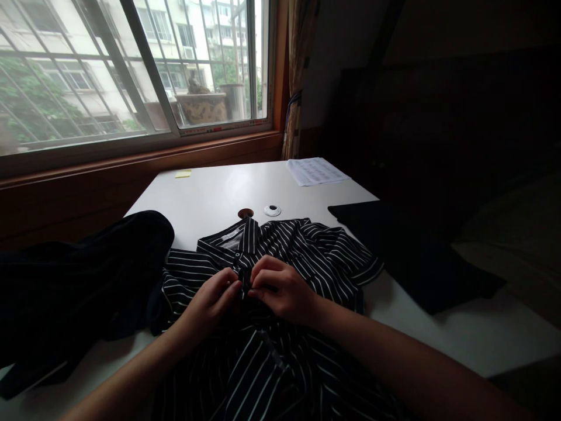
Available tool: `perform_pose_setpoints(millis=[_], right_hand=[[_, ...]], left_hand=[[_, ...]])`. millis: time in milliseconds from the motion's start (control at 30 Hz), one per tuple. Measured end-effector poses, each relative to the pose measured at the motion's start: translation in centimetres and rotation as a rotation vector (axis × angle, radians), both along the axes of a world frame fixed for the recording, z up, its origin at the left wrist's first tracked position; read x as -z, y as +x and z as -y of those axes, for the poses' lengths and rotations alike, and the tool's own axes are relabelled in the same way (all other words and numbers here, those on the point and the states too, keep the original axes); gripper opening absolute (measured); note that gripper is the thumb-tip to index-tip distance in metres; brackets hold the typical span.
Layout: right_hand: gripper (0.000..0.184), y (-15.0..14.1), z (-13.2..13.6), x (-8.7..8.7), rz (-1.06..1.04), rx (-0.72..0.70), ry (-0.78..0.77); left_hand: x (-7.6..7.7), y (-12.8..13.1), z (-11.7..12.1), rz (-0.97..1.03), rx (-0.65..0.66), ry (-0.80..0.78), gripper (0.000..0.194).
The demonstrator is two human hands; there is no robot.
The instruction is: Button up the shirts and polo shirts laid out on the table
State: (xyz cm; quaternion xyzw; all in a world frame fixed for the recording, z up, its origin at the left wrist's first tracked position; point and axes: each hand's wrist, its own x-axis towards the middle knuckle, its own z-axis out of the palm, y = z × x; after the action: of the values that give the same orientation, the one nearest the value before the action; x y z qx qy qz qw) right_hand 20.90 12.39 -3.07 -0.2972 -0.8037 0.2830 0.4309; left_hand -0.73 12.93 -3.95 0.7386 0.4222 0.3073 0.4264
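Observation:
A black shirt with white stripes [289,240] lies spread on the white table, its collar toward the window and its lower part bunched toward me. My left hand [218,292] pinches the front edge of the shirt just below the collar. Close beside it, my right hand [280,287] grips the same front strip between thumb and fingers. A small button [237,255] shows above my hands near the collar. Whatever lies right between my fingertips is too dark to make out.
Dark clothing [79,275] is heaped at the left, and a folded dark garment [421,257] lies at the right. Printed sheets [318,171] and a yellow sticky note [183,173] lie at the table's far side. A cable hole [246,213] and its white cover [272,210] are behind the collar.

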Motion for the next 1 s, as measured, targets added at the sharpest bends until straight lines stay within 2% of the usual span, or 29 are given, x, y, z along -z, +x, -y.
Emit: perform_pose_setpoints(millis=[267, 367, 533, 700, 767, 867, 1000], right_hand=[[0.011, -0.1, 0.0, 0.1, -0.036, -0.023, 0.032], [0.012, 0.1, 0.2, -0.4, -0.067, -0.017, 0.032], [0.014, 1.3, 0.1, -1.8, -0.193, 0.140, 0.044], [0.014, 1.9, -0.5, -1.7, -0.287, 0.220, -0.056], [0.016, 1.8, -0.7, -1.3, -0.296, 0.213, -0.116], [0.020, 1.4, -0.8, -0.8, -0.284, 0.161, -0.227], [0.019, 1.1, -0.5, -0.5, -0.247, 0.061, -0.327]], left_hand=[[-0.3, 0.3, 0.3, -0.033, 0.001, 0.029, 0.027], [0.1, 0.0, -0.1, -0.045, -0.057, 0.021, 0.026], [0.5, -1.7, -1.7, 0.043, -0.250, -0.087, 0.027], [-0.7, -2.0, -1.3, 0.224, -0.300, -0.105, 0.027], [-1.0, -1.8, -0.7, 0.237, -0.284, -0.029, 0.024], [-1.1, -1.6, -0.2, 0.183, -0.210, 0.169, 0.021], [-0.6, -1.4, 0.3, 0.096, -0.008, 0.339, 0.016]])
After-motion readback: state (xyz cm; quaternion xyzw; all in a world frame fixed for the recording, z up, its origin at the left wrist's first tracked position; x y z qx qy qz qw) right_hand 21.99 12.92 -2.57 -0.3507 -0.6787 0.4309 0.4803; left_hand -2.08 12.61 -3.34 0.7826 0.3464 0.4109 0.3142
